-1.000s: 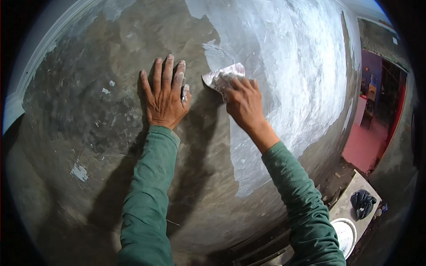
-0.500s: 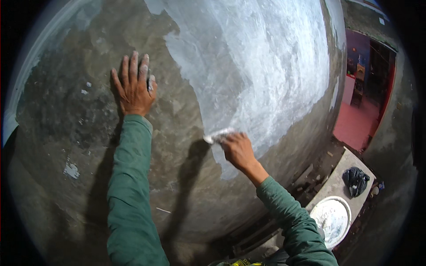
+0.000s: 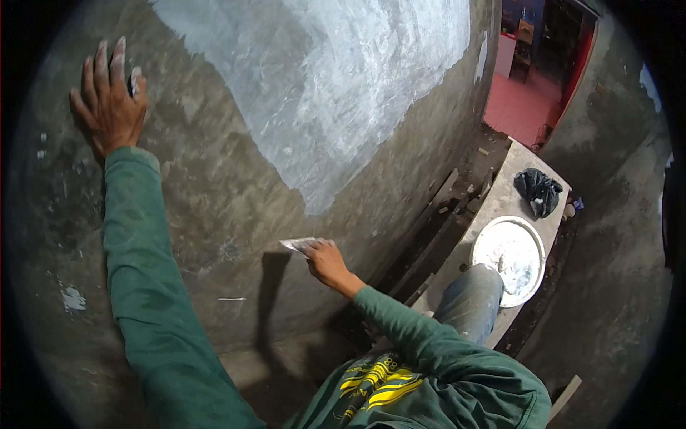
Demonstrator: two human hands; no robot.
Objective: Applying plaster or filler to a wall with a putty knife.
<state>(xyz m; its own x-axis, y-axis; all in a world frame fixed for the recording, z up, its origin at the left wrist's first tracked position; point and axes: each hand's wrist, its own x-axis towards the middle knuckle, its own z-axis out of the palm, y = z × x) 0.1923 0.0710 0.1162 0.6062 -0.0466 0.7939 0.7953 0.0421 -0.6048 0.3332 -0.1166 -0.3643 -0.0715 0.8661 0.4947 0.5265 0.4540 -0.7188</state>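
Observation:
My left hand point(image 3: 107, 104) rests flat on the bare grey wall point(image 3: 186, 179) at upper left, fingers spread and tipped with white residue. Lower down, near the middle of the view, my right hand point(image 3: 329, 264) grips a flat scraper point(image 3: 293, 245) smeared with white, its blade close to the wall below the lower tip of a white coated patch point(image 3: 329, 107). Whether the blade touches the wall I cannot tell. A round tub of white paste point(image 3: 518, 257) sits on a grey plank to the right, beside my jeans-clad leg.
The plank point(image 3: 514, 154) runs along the wall, bearing a black plastic bag point(image 3: 537, 191) beyond the tub. Debris and boards point(image 3: 446, 186) lie between plank and wall. A doorway point(image 3: 550, 64) with pink floor is at upper right, and another grey wall point(image 3: 600, 300) stands at right.
My right hand and scraper have moved down, off the white patch. The view has tilted down and right, showing more shirt, leg and tub; my left hand now appears farther left.

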